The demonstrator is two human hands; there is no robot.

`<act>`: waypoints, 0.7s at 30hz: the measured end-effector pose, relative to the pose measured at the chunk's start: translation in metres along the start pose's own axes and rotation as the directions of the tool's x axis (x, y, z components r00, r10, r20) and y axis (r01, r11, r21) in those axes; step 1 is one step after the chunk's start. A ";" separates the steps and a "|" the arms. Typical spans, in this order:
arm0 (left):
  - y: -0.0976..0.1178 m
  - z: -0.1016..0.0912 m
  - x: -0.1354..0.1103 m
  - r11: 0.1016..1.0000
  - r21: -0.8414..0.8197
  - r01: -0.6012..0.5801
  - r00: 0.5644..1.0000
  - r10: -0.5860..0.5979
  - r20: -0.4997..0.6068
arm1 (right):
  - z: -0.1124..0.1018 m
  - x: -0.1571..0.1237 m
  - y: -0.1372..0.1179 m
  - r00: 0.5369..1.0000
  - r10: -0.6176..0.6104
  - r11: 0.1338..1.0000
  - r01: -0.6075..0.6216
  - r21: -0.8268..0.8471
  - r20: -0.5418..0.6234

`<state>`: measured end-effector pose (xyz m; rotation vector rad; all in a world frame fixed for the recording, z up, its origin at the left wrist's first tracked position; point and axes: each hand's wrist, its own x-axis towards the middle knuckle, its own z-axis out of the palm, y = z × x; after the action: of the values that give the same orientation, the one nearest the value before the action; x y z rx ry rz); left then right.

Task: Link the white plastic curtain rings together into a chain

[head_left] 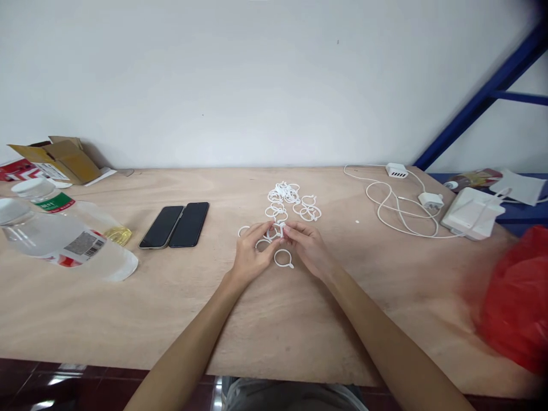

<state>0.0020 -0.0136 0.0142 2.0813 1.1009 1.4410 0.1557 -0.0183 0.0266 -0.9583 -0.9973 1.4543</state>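
Observation:
My left hand (252, 254) and my right hand (311, 248) meet over the middle of the table. Between their fingertips they pinch a white plastic ring (274, 233) with a small tab; the fingers partly cover it. Just below, a single white ring (283, 258) lies flat, its tab pointing to the lower right. More rings sit close around my left hand, some half hidden by it. Beyond my hands is a loose pile of white rings (285, 193), with a smaller cluster of rings (309, 212) to its right.
Two dark phones (175, 225) lie side by side on the wooden table (274, 325). At left are plastic bottles (72, 245) and an opened cardboard box (72, 160). On the right are a white cable (402, 214), a charger (473, 214) and a red bag (520, 299).

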 end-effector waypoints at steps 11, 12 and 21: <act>0.006 0.005 0.000 0.949 -0.159 0.272 0.960 -0.255 0.120 | -0.003 0.005 0.008 0.999 -0.032 0.999 0.032 0.023 0.024; 0.005 0.005 0.000 0.938 -0.174 0.300 0.950 -0.277 0.143 | -0.004 0.005 0.009 0.999 -0.041 0.999 0.041 0.007 0.023; -0.004 -0.002 0.000 0.975 0.220 0.041 0.984 -0.078 0.162 | -0.028 0.020 0.019 0.921 -0.383 0.694 0.232 -0.682 -0.077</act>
<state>-0.0011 -0.0109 0.0119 2.2491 1.2875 1.1351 0.1737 0.0022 -0.0014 -1.3386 -1.4756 0.6712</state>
